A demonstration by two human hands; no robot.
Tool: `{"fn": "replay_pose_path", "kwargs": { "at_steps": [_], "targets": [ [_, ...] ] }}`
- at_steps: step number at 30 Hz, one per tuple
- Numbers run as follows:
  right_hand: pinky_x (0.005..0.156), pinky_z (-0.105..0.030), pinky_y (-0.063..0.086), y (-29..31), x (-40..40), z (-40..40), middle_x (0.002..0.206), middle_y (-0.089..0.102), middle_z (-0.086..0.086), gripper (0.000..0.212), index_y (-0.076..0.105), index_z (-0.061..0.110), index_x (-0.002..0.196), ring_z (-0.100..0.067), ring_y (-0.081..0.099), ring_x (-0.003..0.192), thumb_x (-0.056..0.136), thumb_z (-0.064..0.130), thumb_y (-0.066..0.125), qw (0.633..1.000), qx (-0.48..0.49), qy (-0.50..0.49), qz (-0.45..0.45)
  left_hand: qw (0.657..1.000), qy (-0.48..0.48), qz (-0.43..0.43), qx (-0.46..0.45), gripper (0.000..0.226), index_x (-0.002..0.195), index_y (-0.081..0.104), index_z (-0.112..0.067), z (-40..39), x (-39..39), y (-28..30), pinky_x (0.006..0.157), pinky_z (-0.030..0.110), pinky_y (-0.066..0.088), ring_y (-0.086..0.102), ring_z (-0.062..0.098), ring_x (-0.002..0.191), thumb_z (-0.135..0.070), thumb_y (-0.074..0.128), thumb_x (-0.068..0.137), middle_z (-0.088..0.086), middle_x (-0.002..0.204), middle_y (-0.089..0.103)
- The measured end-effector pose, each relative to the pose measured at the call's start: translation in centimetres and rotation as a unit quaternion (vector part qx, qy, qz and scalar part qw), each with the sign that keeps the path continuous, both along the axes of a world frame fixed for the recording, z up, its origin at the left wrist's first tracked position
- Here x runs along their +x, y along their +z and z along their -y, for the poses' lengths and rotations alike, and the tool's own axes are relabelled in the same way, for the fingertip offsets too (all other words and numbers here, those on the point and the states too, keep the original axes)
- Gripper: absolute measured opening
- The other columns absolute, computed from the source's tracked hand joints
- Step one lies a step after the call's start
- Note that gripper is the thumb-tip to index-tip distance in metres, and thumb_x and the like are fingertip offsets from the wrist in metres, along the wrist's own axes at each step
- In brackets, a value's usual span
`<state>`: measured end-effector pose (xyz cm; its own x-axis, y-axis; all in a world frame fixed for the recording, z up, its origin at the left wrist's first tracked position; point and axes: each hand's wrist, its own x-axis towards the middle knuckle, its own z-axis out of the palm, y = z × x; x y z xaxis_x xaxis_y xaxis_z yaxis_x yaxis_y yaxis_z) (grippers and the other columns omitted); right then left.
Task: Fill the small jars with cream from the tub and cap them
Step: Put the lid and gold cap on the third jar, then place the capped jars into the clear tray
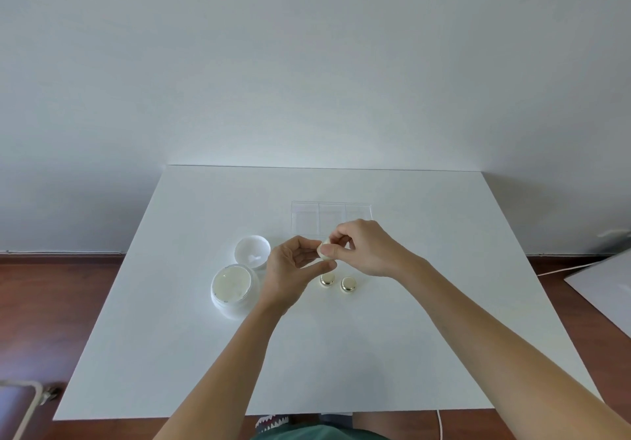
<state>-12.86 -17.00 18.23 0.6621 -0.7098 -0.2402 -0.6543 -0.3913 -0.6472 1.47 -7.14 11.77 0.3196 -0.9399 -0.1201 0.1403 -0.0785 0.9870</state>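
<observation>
While both hands (293, 265) (362, 248) pinch one small jar (324, 250) — table (444, 303) edges far.

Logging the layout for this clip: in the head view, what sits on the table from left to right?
Open cream tub → tub lid lying upturned → left hand → small jar held in both hands → right hand. The two capped jars and clear tray overlap these, so I left them out.

Both arms are bare with no sleeves, the left hand (290, 269) and right hand (367, 252) wear no rings, and a green top (317, 434) shows below.
</observation>
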Motion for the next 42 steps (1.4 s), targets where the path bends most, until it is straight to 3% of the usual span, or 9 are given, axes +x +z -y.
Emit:
{"fn": "replay_pose_path", "kwargs": {
  "at_steps": [6, 10, 17, 24, 29, 33, 37, 42],
  "targets": [
    [0.063, -0.026, 0.045, -0.1, -0.3, -0.4, 0.085, 0.068, -0.003, 0.035, 0.067, 0.011, 0.087, -0.016, 0.059, 0.073, 0.089, 0.046, 0.059, 1.000, -0.005, -0.019, -0.015, 0.999, 0.018, 0.033, -0.016, 0.027, 0.091, 0.071, -0.007, 0.0, -1.5, -0.9, 0.090, 0.027, 0.055, 0.074, 0.020, 0.097, -0.003, 0.088, 0.071, 0.005, 0.093, 0.078],
    [0.057, -0.027, 0.042, -0.3, -0.7, -0.5, 0.080, 0.067, -0.011, 0.039, 0.065, 0.005, 0.084, -0.017, 0.054, 0.065, 0.091, 0.043, 0.058, 0.999, -0.006, -0.028, -0.022, 0.998, 0.030, 0.045, -0.029, 0.025, 0.089, 0.071, -0.010, 0.0, -2.4, -1.4, 0.086, 0.023, 0.055, 0.074, 0.018, 0.095, -0.006, 0.087, 0.071, 0.003, 0.092, 0.079],
    [0.053, -0.026, 0.038, -0.6, -1.6, 0.1, 0.071, 0.058, -0.007, 0.045, 0.064, -0.002, 0.082, -0.017, 0.049, 0.061, 0.090, 0.041, 0.060, 0.999, 0.001, -0.025, -0.026, 0.994, 0.061, 0.077, -0.042, 0.024, 0.089, 0.071, -0.013, 0.2, -4.3, -2.0, 0.090, 0.025, 0.055, 0.074, 0.017, 0.096, -0.010, 0.087, 0.071, -0.001, 0.091, 0.079],
    [0.060, -0.020, 0.041, -1.2, -4.1, 1.5, 0.079, 0.065, 0.003, 0.028, 0.068, 0.016, 0.088, -0.011, 0.056, 0.068, 0.086, 0.044, 0.065, 0.998, 0.061, -0.007, 0.010, 0.992, 0.076, 0.096, -0.015, 0.028, 0.091, 0.070, -0.015, 1.2, -5.9, -2.6, 0.088, 0.023, 0.056, 0.074, 0.012, 0.096, -0.015, 0.090, 0.071, -0.004, 0.092, 0.078],
    [0.068, -0.027, 0.048, -3.0, -5.8, 2.1, 0.088, 0.071, -0.001, 0.023, 0.069, 0.018, 0.089, -0.017, 0.066, 0.083, 0.084, 0.040, 0.069, 0.993, 0.115, 0.002, 0.007, 0.990, 0.047, 0.129, 0.022, 0.032, 0.093, 0.069, -0.018, 0.9, -7.1, -4.0, 0.088, 0.025, 0.055, 0.072, 0.009, 0.097, -0.016, 0.090, 0.070, -0.006, 0.093, 0.077],
    [0.065, -0.025, 0.046, -5.3, -6.5, 2.3, 0.086, 0.070, -0.003, 0.019, 0.068, 0.016, 0.090, -0.016, 0.062, 0.076, 0.083, 0.033, 0.071, 0.990, 0.137, -0.033, 0.006, 0.973, 0.012, 0.214, 0.089, 0.048, 0.108, 0.065, -0.022, 0.6, -5.9, -5.7, 0.094, 0.021, 0.047, 0.063, 0.006, 0.107, -0.020, 0.091, 0.068, -0.013, 0.109, 0.069],
    [0.060, -0.018, 0.041, -7.7, -6.9, 2.3, 0.082, 0.065, 0.005, 0.020, 0.067, 0.015, 0.093, -0.010, 0.057, 0.072, 0.083, 0.032, 0.070, 0.987, 0.140, -0.078, 0.001, 0.940, 0.001, 0.304, 0.153, 0.054, 0.122, 0.061, -0.013, 1.2, -4.0, -8.1, 0.088, 0.019, 0.037, 0.056, 0.016, 0.116, -0.010, 0.085, 0.074, -0.003, 0.122, 0.064],
    [0.078, -0.029, 0.050, -10.3, -6.6, 2.2, 0.094, 0.070, -0.004, 0.023, 0.066, 0.008, 0.098, -0.019, 0.064, 0.090, 0.084, 0.026, 0.070, 0.983, 0.128, -0.128, 0.009, 0.912, -0.074, 0.348, 0.203, 0.059, 0.131, 0.059, -0.011, 2.7, -2.7, -10.7, 0.097, 0.026, 0.040, 0.052, 0.024, 0.124, -0.005, 0.080, 0.077, 0.004, 0.135, 0.056]
  ]
}}
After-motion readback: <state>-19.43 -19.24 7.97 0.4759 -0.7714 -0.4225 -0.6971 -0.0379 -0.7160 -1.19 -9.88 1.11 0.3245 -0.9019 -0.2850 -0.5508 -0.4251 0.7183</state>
